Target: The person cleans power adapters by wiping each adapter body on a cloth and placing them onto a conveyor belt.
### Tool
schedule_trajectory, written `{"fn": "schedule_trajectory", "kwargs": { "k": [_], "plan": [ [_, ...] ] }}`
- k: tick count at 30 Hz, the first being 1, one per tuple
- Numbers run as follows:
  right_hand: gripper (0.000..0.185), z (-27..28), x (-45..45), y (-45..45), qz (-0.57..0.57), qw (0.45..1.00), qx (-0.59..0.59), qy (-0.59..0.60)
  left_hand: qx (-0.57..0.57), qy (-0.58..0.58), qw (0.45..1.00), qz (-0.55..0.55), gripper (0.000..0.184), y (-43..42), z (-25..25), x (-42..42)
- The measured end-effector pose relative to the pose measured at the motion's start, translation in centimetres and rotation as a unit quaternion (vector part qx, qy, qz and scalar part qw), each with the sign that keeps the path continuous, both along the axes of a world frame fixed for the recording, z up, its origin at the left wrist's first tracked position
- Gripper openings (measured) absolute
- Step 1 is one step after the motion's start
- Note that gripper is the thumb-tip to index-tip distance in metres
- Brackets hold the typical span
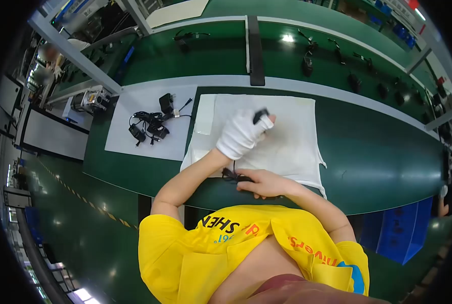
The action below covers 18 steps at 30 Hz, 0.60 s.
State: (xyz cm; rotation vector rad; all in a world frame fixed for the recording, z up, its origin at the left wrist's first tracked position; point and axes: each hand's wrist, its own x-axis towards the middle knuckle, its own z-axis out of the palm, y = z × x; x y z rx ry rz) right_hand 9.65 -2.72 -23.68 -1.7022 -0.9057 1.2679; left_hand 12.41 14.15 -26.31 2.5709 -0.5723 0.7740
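Observation:
My left hand (241, 134), in a white glove with bare fingertips, is closed around a small black power adapter (260, 115) above the white cloth (292, 131). The hand is slightly blurred and partly hides the adapter. Nearer my body, my bare right hand (265, 183) is closed on a bundled black cable (231, 176) at the cloth's front edge. A thin stretch of cord rises from the bundle toward my left hand; whether it joins the adapter cannot be seen.
Left of the cloth, several black adapters with tangled cables (152, 124) lie on a white sheet (119, 137). Beyond a grey rail, a green conveyor (205, 61) carries more adapters (307, 63). A blue bin (401, 233) stands below right. Another person (51, 58) is at far left.

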Motion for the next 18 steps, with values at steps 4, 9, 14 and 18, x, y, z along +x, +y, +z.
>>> {"fn": "schedule_trajectory", "kwargs": {
  "k": [4, 9, 14, 18],
  "plan": [
    [0.052, -1.1, -0.5, 1.1, 0.094, 0.992, -0.005, -0.09, 0.085, 0.078, 0.993, -0.002, 0.028, 0.7, 2.0, -1.0],
    [0.053, -0.3, -0.1, 1.5, 0.049, 0.994, 0.031, -0.098, -0.076, -0.1, 0.992, 0.017, 0.039, 0.2, 6.0, -2.1],
    [0.044, -0.6, -0.6, 1.2, 0.058, 0.955, 0.082, -0.278, 0.065, 0.207, 0.972, 0.085, 0.041, 2.7, -1.0, 0.3],
    [0.042, 6.6, -0.8, 1.0, 0.029, 0.921, 0.261, -0.287, -0.395, 0.249, 0.878, 0.104, 0.031, 2.0, 12.6, -0.8]
  ]
}}
